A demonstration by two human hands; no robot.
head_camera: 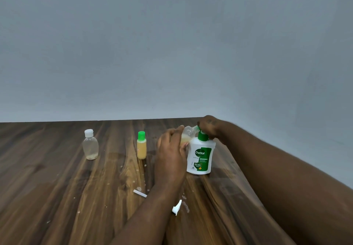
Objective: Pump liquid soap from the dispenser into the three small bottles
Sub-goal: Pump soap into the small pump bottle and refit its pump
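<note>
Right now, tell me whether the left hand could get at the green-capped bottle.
Probably yes: the green-capped bottle stands close beside the left hand, nothing between them. But that hand grips the clear bottle at the dispenser, so it must let go first.

The left forearm (150, 206) rises from bottom centre; the left hand (171, 149) grips a small bottle (188, 134) with curled fingers (178, 130). The right forearm (277, 168) enters from lower right; the right hand (209, 127) curls down over the pump head (202, 137).
</note>
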